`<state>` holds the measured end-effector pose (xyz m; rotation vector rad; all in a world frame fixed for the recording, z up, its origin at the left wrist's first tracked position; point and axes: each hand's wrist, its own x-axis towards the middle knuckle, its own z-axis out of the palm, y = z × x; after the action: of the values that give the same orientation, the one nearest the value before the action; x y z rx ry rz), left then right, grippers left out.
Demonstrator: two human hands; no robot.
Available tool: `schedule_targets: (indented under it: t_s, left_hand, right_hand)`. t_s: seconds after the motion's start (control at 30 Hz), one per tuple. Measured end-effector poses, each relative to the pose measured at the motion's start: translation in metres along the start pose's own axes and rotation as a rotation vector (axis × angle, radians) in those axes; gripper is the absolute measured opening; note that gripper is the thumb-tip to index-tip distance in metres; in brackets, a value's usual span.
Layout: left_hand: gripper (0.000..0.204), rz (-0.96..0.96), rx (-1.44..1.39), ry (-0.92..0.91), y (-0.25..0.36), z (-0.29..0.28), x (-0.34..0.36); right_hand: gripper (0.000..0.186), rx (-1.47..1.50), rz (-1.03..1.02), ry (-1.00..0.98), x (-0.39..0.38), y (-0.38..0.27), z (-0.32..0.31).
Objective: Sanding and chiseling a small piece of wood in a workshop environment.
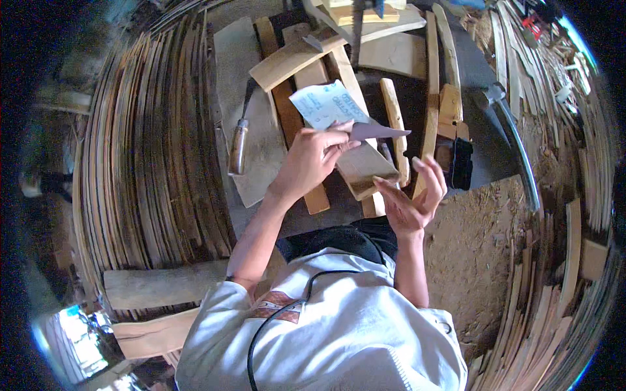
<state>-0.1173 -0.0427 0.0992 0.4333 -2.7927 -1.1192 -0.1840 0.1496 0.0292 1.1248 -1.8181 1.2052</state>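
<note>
My left hand (319, 153) pinches a sheet of sandpaper (323, 103), with pale printed backing and a curled grey-purple side, above a short, light wooden board (365, 166). My right hand (416, 194) is open at the board's right end, thumb and index finger apart, with a fingertip by its edge; whether it touches is unclear. A narrow wooden piece (392, 111) lies just beyond. To the left lies a tool with a dark bent shaft and wooden handle (238, 146). Other boards (297, 55) lie beneath and around.
The dark worktable (486, 153) carries a hammer (512, 133), a black object (460, 166) and more wooden pieces (391, 52). Tall stacks of thin strips stand left (143, 143) and right (541, 313), with a dirt floor (476, 260) below.
</note>
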Motion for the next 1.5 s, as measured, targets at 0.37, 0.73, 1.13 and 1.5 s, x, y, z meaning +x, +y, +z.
schedule_targets:
  t_s: [0.37, 0.73, 1.13, 1.5]
  left_hand:
    - [0.048, 0.140, 0.039, 0.376, -0.027, -0.002, 0.002]
    - [0.056, -0.006, -0.163, 0.540, -0.027, -0.003, -0.109]
    - [0.094, 0.029, -0.316, 0.382, -0.037, 0.033, -0.146]
    - [0.089, -0.044, -0.225, 0.584, -0.060, 0.044, -0.155]
  right_hand:
    - [0.028, 0.120, 0.254, -0.174, 0.009, -0.019, -0.015]
    - [0.027, 0.044, 0.359, -0.178, 0.021, -0.058, -0.004]
    - [0.024, 0.233, 0.384, -0.494, 0.023, -0.124, 0.045]
    - [0.040, 0.385, -0.040, -0.868, 0.050, -0.116, 0.058]
